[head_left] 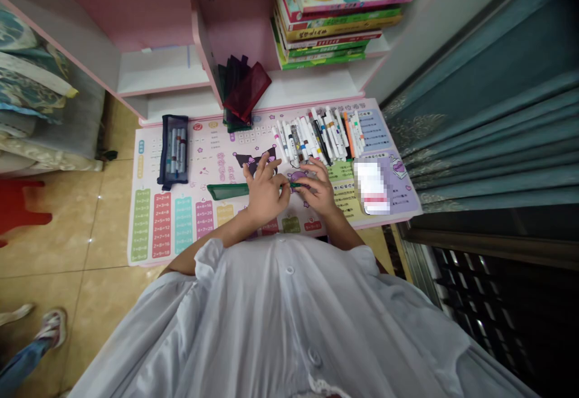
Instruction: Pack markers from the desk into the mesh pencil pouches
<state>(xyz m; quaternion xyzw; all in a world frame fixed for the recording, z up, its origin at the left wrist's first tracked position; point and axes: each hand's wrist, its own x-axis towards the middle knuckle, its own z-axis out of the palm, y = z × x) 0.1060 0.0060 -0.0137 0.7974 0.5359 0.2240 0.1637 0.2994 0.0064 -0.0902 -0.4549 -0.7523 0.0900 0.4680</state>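
A green mesh pencil pouch (228, 191) lies across the front of the desk, partly covered by my hands. My left hand (266, 190) pinches its right end between thumb and forefinger, with the other fingers raised. Close beside it, my right hand (318, 188) grips the tip of the same end between thumb and fingers. Just beyond my hands lies a row of markers (316, 137), mostly white with differently coloured bands. A dark blue mesh pouch (175, 151) with several markers inside rests at the left of the desk.
Red and dark mesh pouches (246, 93) are heaped by the shelf divider. Books (335, 24) are stacked on the pink shelf. A blurred white and pink item (373, 187) lies at the right on the printed desk mat (208, 169). A person's shoe (53, 327) shows at lower left.
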